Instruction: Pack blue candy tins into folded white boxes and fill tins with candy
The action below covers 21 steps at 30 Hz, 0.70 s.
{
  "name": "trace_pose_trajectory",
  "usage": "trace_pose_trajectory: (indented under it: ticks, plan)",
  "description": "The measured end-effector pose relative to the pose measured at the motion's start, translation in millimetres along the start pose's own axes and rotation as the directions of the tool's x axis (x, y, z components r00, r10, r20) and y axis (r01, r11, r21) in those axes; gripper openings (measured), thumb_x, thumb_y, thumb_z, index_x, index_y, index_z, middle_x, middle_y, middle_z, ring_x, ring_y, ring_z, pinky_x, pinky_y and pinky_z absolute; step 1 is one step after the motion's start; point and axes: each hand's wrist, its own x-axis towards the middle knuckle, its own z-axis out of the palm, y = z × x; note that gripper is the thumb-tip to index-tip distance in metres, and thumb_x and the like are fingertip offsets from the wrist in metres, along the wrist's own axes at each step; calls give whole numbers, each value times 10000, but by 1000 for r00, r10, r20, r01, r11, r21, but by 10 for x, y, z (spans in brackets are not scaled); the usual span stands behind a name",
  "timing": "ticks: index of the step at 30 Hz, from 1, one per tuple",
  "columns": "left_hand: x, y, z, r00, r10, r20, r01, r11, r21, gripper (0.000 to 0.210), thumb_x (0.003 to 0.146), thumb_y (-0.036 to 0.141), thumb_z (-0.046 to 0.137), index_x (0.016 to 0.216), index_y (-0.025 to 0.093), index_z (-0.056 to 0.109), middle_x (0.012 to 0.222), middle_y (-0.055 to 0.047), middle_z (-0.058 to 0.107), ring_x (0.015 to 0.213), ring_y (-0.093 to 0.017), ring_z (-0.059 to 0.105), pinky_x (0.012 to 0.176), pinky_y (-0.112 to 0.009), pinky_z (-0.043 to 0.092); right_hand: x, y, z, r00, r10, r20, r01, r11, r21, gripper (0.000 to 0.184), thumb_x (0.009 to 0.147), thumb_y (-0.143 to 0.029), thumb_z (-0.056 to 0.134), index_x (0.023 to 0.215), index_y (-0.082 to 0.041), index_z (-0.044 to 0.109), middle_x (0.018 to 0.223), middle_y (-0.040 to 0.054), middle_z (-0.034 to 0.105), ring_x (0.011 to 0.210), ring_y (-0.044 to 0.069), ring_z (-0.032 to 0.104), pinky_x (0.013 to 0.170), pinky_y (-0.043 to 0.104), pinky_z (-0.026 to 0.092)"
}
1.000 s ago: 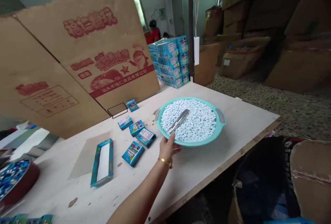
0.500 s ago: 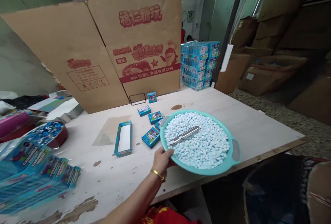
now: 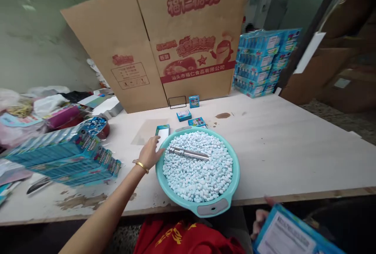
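A round turquoise basin, full of small pale-blue and white candies, sits at the table's front edge. Across the candies lies a metal scoop. My left hand is at the basin's left rim, fingers apart, thumb by the rim. Partly hidden behind the hand and basin is an open blue tray with a white inside. At the lower right, my right hand grips a blue box with a white label, cut off by the picture's edge.
Small blue candy boxes lie behind the basin. Wrapped blue packs are stacked at left, beside a red bowl of shiny blue pieces. A large cardboard sheet stands at the back, with more stacked packs right of it.
The basin has turned and come nearer the front edge, covering part of the tray. My left hand has let go of its rim. My right hand has come into view with a blue box.
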Motion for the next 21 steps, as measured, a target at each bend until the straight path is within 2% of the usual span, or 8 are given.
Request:
trace_pose_trajectory:
  ticks: [1, 3, 5, 8, 10, 13, 17, 21]
  plan:
    - [-20, 86, 17, 983, 167, 75, -177, 973, 146, 365, 660, 207, 654, 1021, 201, 602, 1017, -49, 624, 952, -218, 565, 815, -328, 468, -3, -130, 91, 997, -16, -75, 21, 998, 65, 614, 607, -759, 568, 1097, -406, 681, 966, 100, 727, 863, 371, 693, 700, 544, 573]
    - [-46, 253, 152, 842, 410, 350, -530, 749, 398, 454, 732, 156, 575, 1183, 200, 546, 1202, -96, 578, 1110, -257, 511, 936, -394, 422, -12, -352, 343, 985, 9, -172, 9, 995, 101, 723, 669, -746, 517, 1220, -292, 630, 1146, 154, 678, 1017, 383, 650, 810, 577, 538]
    - [-28, 378, 350, 719, 417, 557, -691, 515, 507, 482, 748, 121, 550, 1225, 189, 523, 1216, -115, 573, 1118, -277, 512, 940, -422, 412, 16, -502, 621, 978, -35, -204, 48, 997, 60, 725, 706, -719, 493, 1222, -228, 630, 1119, 182, 685, 998, 385, 657, 838, 598, 514]
    - [67, 467, 581, 684, 326, 652, -726, 385, 569, 260, 811, 137, 519, 1057, 163, 600, 1030, -113, 630, 979, -264, 584, 856, -407, 439, 138, -605, 884, 980, -152, -125, 150, 988, -26, 661, 729, -680, 499, 1174, -217, 660, 1038, 169, 713, 963, 378, 669, 874, 608, 489]
    - [130, 485, 637, 660, 345, 667, -745, 412, 525, 166, 858, 160, 487, 957, 163, 620, 925, -92, 644, 883, -235, 611, 793, -373, 453, 235, -625, 905, 975, -212, -64, 208, 976, -58, 560, 742, -627, 539, 1121, -242, 685, 991, 136, 728, 967, 361, 669, 897, 593, 485]
    - [154, 497, 649, 660, 482, 576, -727, 603, 329, 154, 889, 205, 479, 919, 175, 627, 859, -53, 659, 797, -186, 621, 728, -316, 458, 369, -613, 825, 984, -177, 21, 179, 978, -105, 474, 734, -592, 596, 1032, -243, 713, 960, 122, 729, 953, 349, 672, 880, 565, 504]
    - [103, 513, 766, 796, 510, 325, -487, 859, -156, 176, 884, 314, 536, 869, 158, 617, 798, -38, 659, 739, -155, 629, 690, -283, 491, 520, -519, 850, 996, -63, 65, 73, 985, -157, 549, 709, -677, 612, 979, -209, 704, 947, 117, 711, 862, 301, 686, 800, 471, 552]
    - [99, 508, 886, 844, 451, 289, -314, 854, -414, 314, 930, 382, 450, 1064, 135, 591, 836, -55, 650, 673, -135, 621, 659, -285, 525, 589, -430, 1043, 987, -158, 12, 158, 969, -191, 603, 698, -755, 581, 1032, -259, 658, 851, 36, 687, 670, 187, 652, 649, 330, 566]
